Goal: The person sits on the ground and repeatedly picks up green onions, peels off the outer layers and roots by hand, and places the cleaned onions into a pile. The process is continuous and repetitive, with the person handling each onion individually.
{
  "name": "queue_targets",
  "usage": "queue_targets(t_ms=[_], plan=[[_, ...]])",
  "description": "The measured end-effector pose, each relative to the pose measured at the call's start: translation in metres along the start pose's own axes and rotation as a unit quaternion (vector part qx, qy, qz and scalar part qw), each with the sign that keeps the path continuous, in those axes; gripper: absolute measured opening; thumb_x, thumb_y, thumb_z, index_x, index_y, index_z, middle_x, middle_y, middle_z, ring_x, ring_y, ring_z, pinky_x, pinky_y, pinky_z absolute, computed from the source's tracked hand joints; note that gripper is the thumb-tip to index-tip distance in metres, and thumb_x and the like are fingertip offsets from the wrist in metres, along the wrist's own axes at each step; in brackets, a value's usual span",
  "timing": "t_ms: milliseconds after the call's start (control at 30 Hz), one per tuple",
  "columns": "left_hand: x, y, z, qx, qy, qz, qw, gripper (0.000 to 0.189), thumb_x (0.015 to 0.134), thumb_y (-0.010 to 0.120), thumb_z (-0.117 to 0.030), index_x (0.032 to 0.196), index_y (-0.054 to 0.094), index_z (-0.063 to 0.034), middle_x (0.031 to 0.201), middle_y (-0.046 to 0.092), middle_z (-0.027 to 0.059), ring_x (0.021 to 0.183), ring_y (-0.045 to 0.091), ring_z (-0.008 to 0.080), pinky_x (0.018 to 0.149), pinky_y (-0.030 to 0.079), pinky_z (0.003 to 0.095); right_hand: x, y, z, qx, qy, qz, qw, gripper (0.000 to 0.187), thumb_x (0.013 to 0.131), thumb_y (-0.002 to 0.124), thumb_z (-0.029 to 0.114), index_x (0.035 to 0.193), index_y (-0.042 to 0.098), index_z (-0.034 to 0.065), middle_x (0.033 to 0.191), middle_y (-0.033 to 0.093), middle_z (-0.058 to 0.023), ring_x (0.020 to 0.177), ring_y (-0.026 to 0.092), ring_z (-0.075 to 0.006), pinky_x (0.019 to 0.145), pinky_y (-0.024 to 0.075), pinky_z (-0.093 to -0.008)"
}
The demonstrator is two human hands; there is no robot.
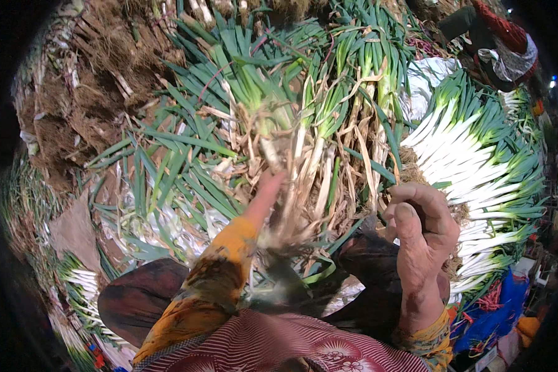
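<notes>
My left hand (270,182), blurred by motion, closes around the pale lower stem of a large green onion (270,151) in front of me. Dry tan leaves hang about that stem, and its green top points away from me. Just right of it, more untrimmed green onions (316,149) lie with withered outer leaves and brown roots. My right hand (421,228) is raised above my right knee, loosely curled, with a gap between thumb and fingers and nothing in it. Beyond it are cleaned green onions (460,149) with bright white stems, stacked in a fan.
Soil-covered roots of heaped onions (97,88) fill the upper left. Cut leaves and peelings (167,200) cover the ground before my left knee (142,297). A smaller cleaned pile (86,286) lies far left. Blue plastic (493,311) is at lower right; another person (507,51) is at upper right.
</notes>
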State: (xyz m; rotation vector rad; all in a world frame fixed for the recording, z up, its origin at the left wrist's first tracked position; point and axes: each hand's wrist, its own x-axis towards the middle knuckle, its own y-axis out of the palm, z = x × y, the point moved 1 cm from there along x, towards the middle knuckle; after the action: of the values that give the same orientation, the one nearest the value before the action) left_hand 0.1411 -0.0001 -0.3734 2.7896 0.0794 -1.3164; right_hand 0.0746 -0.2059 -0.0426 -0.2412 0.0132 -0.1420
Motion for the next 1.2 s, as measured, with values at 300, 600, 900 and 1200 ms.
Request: queue_targets(t_ms=[300, 600, 900, 1200], plan=[[-0.107, -0.024, -0.081, -0.073, 0.191, 0.058, 0.977, 0.026, 0.085, 0.054, -0.018, 0.103, 0.049, 0.0010, 0.082, 0.055, 0.0071, 0.071, 0.055, 0.0178, 0.063, 0.048, 0.0328, -0.011, 0.010, 0.002, 0.066, -0.056, 0.029, 0.996, 0.015, 0.080, 0.060, 0.008, 0.091, 0.059, -0.0025, 0.074, 0.059, -0.0034, 0.064, 0.053, -0.0071, 0.056, 0.0422, -0.0203], [-0.194, -0.070, -0.068, -0.124, 0.093, 0.081, 0.984, 0.030, 0.086, 0.053, -0.017, 0.110, 0.045, -0.0007, 0.076, 0.053, 0.0050, 0.061, 0.052, 0.0144, 0.051, 0.046, 0.0281, 0.013, 0.020, 0.007, 0.126, -0.073, -0.037, 0.989, 0.021, 0.083, 0.057, 0.019, 0.087, 0.061, -0.0014, 0.064, 0.055, -0.0019, 0.056, 0.047, -0.0058, 0.049, 0.0372, -0.0212], [-0.474, -0.101, -0.042, -0.218, 0.174, 0.274, 0.920, 0.033, 0.082, 0.058, -0.021, 0.103, 0.040, -0.0026, 0.065, 0.041, -0.0002, 0.044, 0.040, 0.0059, 0.033, 0.035, 0.0201, -0.018, 0.047, 0.011, -0.015, -0.055, 0.432, 0.900, 0.031, 0.078, 0.064, 0.029, 0.090, 0.065, 0.0006, 0.072, 0.062, -0.0058, 0.062, 0.056, -0.0121, 0.056, 0.0460, -0.0245], [-0.437, -0.067, -0.001, -0.305, 0.141, 0.537, 0.774, 0.028, 0.080, 0.056, -0.009, 0.102, 0.040, -0.0013, 0.074, 0.048, 0.0103, 0.048, 0.049, 0.0166, 0.041, 0.044, 0.0337, -0.032, 0.044, 0.014, 0.387, -0.001, 0.316, 0.866, 0.033, 0.082, 0.058, 0.027, 0.103, 0.054, 0.0017, 0.087, 0.060, -0.0114, 0.070, 0.060, -0.0187, 0.068, 0.0499, -0.0324]])
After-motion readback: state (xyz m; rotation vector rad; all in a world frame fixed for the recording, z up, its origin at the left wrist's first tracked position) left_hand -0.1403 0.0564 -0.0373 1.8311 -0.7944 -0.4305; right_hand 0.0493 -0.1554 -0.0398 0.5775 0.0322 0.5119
